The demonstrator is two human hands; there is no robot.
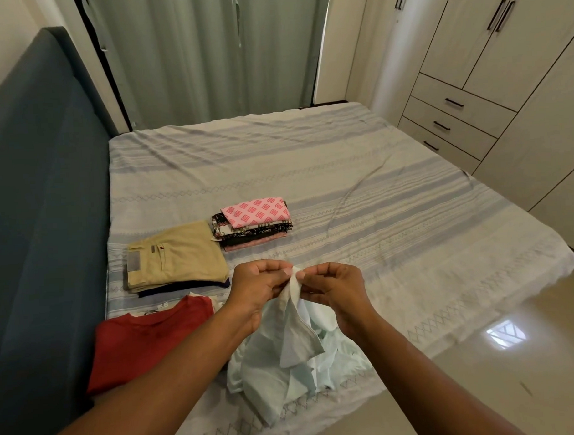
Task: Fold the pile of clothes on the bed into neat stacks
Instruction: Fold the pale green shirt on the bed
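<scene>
From the head camera, the left hand [259, 293] and the right hand [337, 293] meet over the near edge of the bed covered in a pale striped woven sheet [376, 214]. The fingers [274, 268] of both hands are curled and pinch one narrow edge of a crumpled pale mint-green cotton garment [284, 364]. That edge is lifted while the rest of the garment hangs down and pools on the bed just below. Holding it by a seam or hem this way probably lets the cloth drop straight, so its shape can be found before folding.

This loose garment is the only unfolded piece in sight. To its left lies a flat folded red knit T-shirt [147, 346], on top of something pale. Beyond that sit folded khaki cotton trousers [176, 257] on a dark item. Further back is a stack of patterned fabrics topped by a pink diamond-print cloth [254, 212]. The stacks sit near the teal upholstered headboard [44, 193], likely to keep the working space free
</scene>
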